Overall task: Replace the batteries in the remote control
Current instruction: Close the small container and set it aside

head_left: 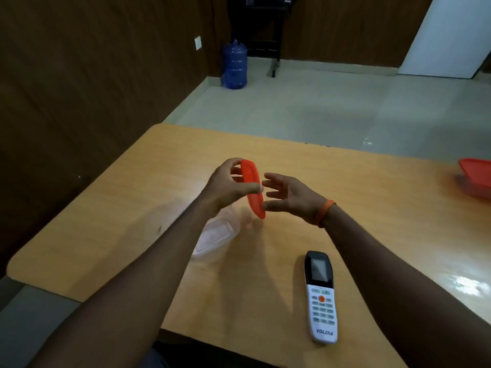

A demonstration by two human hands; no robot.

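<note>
A white and black remote control (320, 298) lies face up on the wooden table (111, 229), near its front edge and under my right forearm. My left hand (228, 188) holds an orange lid (253, 187) on edge above the table, pinched between thumb and fingers. My right hand (289, 199) hovers just right of the lid, fingers spread, holding nothing; one fingertip is close to the lid's lower edge. A clear plastic container (216, 236) without a lid sits on the table below my left wrist, partly hidden by my forearm. No batteries are visible.
A second container with an orange lid (475, 179) sits at the table's far right edge. Beyond the table are a tiled floor, a blue water jug (235, 65) by the wood-panelled wall and a black stand.
</note>
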